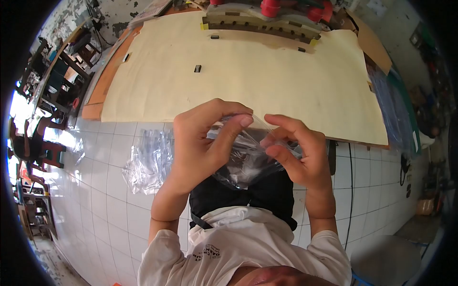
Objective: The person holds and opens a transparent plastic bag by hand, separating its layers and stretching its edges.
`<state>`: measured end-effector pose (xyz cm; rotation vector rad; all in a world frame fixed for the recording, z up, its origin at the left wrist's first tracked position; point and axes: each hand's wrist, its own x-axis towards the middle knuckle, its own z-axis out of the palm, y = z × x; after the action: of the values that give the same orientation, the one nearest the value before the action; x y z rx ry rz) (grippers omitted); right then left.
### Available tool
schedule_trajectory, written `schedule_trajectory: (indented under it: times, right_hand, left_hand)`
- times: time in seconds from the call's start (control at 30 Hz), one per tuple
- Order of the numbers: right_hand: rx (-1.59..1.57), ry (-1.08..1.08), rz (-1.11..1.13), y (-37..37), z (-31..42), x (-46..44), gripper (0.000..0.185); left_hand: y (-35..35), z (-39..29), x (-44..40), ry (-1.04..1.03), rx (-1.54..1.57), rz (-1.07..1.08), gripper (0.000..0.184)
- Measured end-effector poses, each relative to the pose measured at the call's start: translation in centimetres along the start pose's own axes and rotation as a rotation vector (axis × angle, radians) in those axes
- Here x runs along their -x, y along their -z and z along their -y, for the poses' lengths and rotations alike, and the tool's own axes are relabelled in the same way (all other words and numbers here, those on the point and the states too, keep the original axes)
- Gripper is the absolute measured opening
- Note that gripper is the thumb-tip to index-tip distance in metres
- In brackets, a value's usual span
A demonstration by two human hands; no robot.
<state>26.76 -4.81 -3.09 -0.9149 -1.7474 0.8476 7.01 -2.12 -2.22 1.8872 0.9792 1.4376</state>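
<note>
A clear plastic bag (243, 167) hangs between my two hands, above my lap and just in front of the table's near edge. My left hand (202, 143) pinches the bag's upper edge between thumb and index finger. On the other side, my right hand (303, 150) grips the bag with thumb and middle finger close together, its index finger raised and apart. The bag is see-through and crumpled; whether anything lies inside it I cannot tell.
A table covered with cream paper (248, 81) spans the front. Small dark pieces (197, 68) lie on it, and a long fixture with red parts (262, 26) stands at the back. More clear plastic (150, 159) is at the left; plastic sheets (393, 102) hang at the right.
</note>
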Motion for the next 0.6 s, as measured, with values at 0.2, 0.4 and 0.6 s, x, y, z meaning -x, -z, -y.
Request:
schedule_trajectory:
  times: [0.2,0.4,0.6]
  right_hand:
    - [0.123,0.027,-0.201,1.8,-1.2,0.4,0.018]
    - [-0.061,0.017,-0.469,5.5,-1.4,1.0,0.019]
    - [-0.116,0.05,-0.639,8.0,-2.1,1.3,0.017]
  left_hand:
    - [0.0,-0.2,-0.1,-0.066,0.006,-0.049,0.026]
    - [3.2,2.7,0.4,0.152,-0.011,0.324,0.034]
    - [3.5,4.3,0.9,0.216,0.005,0.411,0.013]
